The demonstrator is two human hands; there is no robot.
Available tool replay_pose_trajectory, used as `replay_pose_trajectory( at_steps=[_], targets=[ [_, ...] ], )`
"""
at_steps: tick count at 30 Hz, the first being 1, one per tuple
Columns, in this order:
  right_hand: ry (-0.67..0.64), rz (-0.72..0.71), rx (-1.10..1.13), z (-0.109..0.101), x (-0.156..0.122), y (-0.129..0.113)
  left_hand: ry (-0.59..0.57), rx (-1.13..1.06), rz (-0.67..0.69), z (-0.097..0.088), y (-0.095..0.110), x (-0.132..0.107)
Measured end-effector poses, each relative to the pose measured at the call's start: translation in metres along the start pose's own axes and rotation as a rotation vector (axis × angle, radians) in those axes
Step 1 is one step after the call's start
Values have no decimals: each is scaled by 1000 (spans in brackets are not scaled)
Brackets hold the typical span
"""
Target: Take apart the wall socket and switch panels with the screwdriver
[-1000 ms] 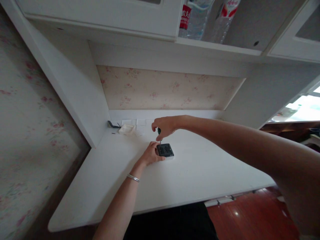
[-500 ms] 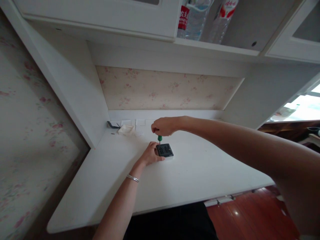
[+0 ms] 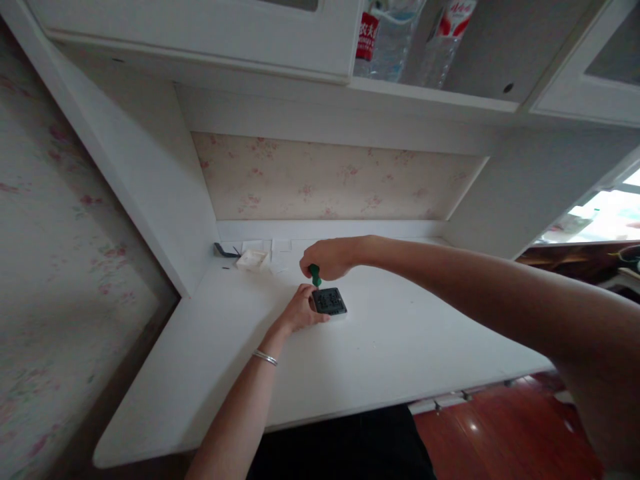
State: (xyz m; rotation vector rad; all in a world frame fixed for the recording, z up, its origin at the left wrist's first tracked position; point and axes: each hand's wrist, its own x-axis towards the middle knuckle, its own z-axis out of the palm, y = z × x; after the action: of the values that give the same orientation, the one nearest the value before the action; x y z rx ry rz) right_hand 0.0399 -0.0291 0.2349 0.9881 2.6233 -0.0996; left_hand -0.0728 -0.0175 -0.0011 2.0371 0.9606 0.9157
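Observation:
A small dark square module lies flat on the white desk. My left hand, with a silver bracelet at the wrist, grips the module's left edge and holds it down. Just above the module, my right hand is closed round a green-handled screwdriver. The screwdriver stands nearly upright with its tip on the module's near left corner. Most of the handle is hidden in my fist.
A small white tray and a dark metal bracket sit at the back left corner of the desk. Water bottles stand on the shelf overhead. A white side panel closes off the left. Red-brown floor shows at the lower right.
My right hand has sunk a little and turned on the screwdriver, so more of the green handle shows below the fist. My left hand and the module have stayed put.

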Motion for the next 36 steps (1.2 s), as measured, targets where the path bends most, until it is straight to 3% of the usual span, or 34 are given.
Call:
replay_pose_trajectory(
  at_steps=[3,9,18,24,27,30,36],
  targets=[
    [9,-6,-37,-3,-7,2,6,-10,-2,1,0,0],
    [270,26,20,-4,-32,21,24,-38,-68,3,-2,-1],
    [320,123,152,33,-58,53,38,-126,-85,3,4,-1],
    [449,237,280,50,-77,60,76,-107,-56,1,10,-1],
    [554,416,450,78,-86,66,60,-151,-115,-1,13,-1],
    [731,587,671,125,-91,68,54,-165,-131,-4,15,-1],
    [948,593,837,220,-91,36,110,-260,-163,-8,23,-1]
  ],
)
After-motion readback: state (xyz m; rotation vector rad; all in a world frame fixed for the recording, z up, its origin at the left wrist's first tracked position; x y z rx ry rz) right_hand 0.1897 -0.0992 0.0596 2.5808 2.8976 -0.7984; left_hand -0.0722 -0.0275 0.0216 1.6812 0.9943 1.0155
